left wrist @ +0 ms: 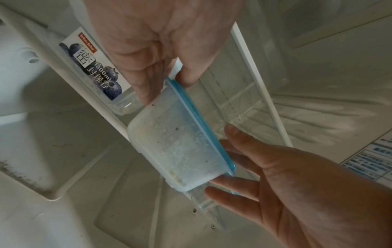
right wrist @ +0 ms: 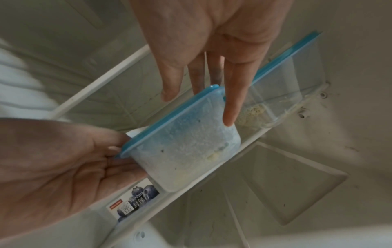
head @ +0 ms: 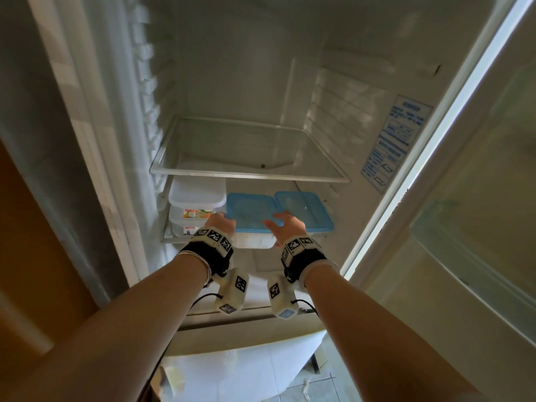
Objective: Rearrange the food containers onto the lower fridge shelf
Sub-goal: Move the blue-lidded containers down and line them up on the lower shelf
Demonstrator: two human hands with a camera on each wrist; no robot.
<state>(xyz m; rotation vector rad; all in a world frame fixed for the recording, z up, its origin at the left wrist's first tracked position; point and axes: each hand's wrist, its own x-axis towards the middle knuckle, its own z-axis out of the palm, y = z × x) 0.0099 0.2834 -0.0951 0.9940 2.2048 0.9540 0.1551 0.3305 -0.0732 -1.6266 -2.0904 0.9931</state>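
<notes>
The upper shelf [head: 249,172] lies bare; the lower shelf [head: 171,237] carries a stack of white tubs [head: 195,210] at 9 o'clock and a blue-lidded box [head: 307,210] at 3 o'clock; between them sits the frosted blue-lidded tub [head: 251,213], front edge overhanging; left hand [head: 220,223] and right hand [head: 285,224] each keep a loose, straight-fingered grip at its ends; I judge only a final push remains.
</notes>
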